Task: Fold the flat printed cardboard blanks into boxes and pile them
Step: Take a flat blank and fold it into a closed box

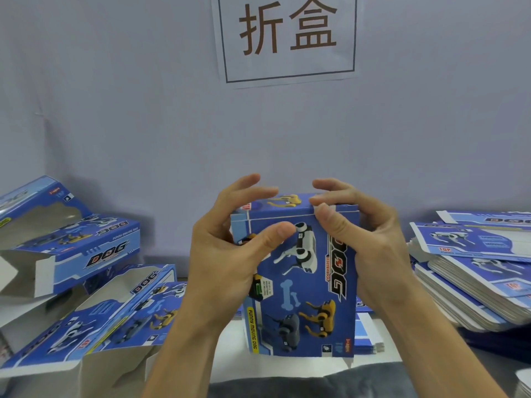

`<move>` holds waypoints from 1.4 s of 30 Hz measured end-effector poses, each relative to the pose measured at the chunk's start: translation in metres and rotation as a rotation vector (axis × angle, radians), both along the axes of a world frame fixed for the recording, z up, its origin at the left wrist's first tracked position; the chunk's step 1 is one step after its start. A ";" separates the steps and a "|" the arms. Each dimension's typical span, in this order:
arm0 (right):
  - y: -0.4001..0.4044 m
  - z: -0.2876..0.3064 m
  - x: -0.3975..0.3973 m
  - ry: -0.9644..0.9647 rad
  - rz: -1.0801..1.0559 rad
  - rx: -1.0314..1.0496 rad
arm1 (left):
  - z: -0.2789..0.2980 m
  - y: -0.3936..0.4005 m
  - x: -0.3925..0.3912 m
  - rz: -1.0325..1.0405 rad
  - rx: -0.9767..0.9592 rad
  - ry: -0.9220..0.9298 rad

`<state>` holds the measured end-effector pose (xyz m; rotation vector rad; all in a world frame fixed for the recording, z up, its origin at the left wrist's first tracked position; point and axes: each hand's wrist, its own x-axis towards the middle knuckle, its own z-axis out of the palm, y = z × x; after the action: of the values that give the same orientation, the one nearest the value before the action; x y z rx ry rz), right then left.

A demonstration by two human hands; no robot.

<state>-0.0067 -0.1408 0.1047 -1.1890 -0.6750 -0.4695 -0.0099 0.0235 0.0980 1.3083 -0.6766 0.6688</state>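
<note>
Right now I hold the blue printed cardboard box with robot-dog artwork (301,277) upright at centre frame, above the white counter (230,337), its lower edge close to the surface; I cannot tell if it touches. My left hand (227,254) grips the box's left side: thumb pressed flat on the front panel near the white dog picture, fingers (247,185) curled over the top edge. My right hand (370,248) grips the right side, thumb on the upper front corner, fingers hooked over the top flap, which looks folded down. Both sets of fingers sit narrow, curled around the box.

Left of me, a loose pile of folded blue boxes with cut-out windows (86,271) leans at mixed angles, some open ends showing grey card inside. Right of me, a stack of flat blue printed cardboard blanks (471,282) lies fanned, well apart from the held box. A few more flat blanks (367,334) lie just behind the box's lower right corner. On the pale wall behind, a white paper sign with brown Chinese characters (287,35) hangs above.
</note>
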 end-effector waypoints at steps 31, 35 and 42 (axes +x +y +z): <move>0.009 -0.006 0.013 -0.148 -0.715 -0.134 | -0.006 0.013 0.020 0.526 -0.069 0.040; 0.012 -0.005 0.016 -0.004 -0.553 -0.275 | -0.013 0.013 0.031 0.430 -0.537 0.143; 0.026 -0.023 0.018 0.606 -0.266 -0.671 | -0.029 0.001 0.042 0.330 -0.815 0.418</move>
<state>0.0117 -0.1149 0.0818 -1.9595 -0.1322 -0.0685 0.0319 0.0246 0.0688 0.7462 0.1702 0.7889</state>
